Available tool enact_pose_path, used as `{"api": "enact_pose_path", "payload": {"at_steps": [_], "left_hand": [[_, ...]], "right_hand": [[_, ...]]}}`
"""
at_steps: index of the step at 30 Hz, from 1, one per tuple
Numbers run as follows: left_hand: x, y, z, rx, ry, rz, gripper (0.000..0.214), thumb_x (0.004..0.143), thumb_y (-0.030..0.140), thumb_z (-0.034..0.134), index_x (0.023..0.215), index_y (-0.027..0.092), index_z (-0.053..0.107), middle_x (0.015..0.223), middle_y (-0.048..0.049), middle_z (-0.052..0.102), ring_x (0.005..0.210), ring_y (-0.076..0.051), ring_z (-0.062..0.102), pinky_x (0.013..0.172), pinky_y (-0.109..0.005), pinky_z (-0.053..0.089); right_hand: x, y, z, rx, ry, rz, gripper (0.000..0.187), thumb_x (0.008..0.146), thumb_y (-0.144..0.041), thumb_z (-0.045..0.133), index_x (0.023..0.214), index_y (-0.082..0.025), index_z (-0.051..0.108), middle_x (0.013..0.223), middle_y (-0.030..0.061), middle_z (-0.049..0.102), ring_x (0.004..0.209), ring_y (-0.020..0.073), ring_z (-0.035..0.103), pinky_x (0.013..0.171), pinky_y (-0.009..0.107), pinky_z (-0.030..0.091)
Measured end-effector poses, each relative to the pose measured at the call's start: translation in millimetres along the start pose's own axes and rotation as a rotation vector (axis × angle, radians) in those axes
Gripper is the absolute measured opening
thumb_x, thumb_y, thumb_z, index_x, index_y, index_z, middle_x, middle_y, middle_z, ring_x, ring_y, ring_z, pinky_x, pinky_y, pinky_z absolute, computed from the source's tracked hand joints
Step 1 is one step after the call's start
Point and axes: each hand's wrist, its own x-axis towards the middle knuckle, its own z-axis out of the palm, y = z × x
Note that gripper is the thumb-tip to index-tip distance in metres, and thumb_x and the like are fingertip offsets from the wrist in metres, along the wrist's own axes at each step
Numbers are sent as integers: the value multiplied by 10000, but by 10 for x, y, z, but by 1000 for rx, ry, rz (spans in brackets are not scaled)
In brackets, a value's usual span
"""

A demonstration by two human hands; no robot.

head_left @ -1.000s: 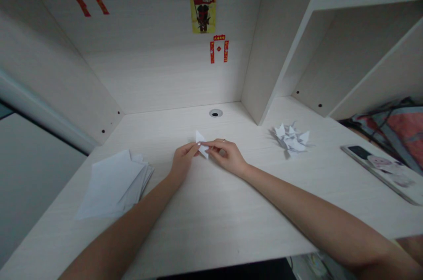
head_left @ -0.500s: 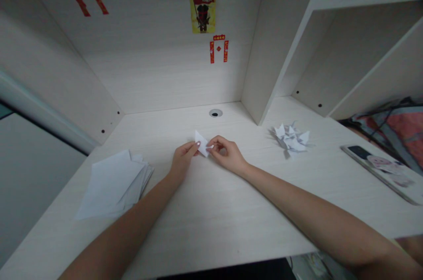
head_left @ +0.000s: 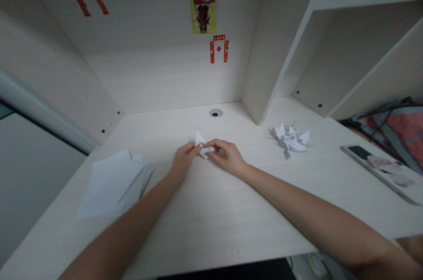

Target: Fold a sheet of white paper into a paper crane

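A small folded white paper [head_left: 199, 138] with a pointed top is held just above the desk, between my two hands. My left hand [head_left: 183, 156] pinches its left side, thumb across the front. My right hand [head_left: 228, 155] is closed on its right side, thumb and index finger at the paper's edge. Part of the paper is hidden behind the fingers. To the left, beside my left forearm, lies a stack of white paper sheets [head_left: 112, 181]. Several folded paper pieces [head_left: 292, 139] sit in a pile to the right of my right hand.
A phone in a printed case [head_left: 383, 170] lies at the desk's right side. Behind it is a red and grey cloth item [head_left: 396, 126]. The desk [head_left: 205, 222] is bounded by a back panel with red stickers, and an upright divider [head_left: 264, 73] stands at the back right.
My right fingers have shifted slightly left and up over the paper, nearer my left thumb. The paper has tilted a little between the hands. The stack and the pile have stayed put.
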Motion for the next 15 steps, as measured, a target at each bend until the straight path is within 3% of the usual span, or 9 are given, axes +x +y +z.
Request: {"api": "enact_pose_path", "payload": {"at_steps": [12, 15], "left_hand": [[-4, 6, -5, -124, -30, -7, 254, 706, 310, 588, 892, 149, 652, 821, -31, 667, 792, -176, 586, 751, -277, 433], [-9, -8, -4, -208, -8, -11, 369, 671, 249, 593, 1022, 135, 610, 847, -38, 675, 810, -184, 605, 767, -292, 448]], "right_hand": [[2, -6, -9, 4, 48, 39, 180, 814, -225, 557, 977, -231, 633, 758, 4, 650, 660, 133, 576, 641, 243, 440], [17, 46, 10, 81, 86, 66, 175, 826, -230, 536, 971, -217, 633, 776, 11, 650, 667, 133, 571, 645, 244, 443]]}}
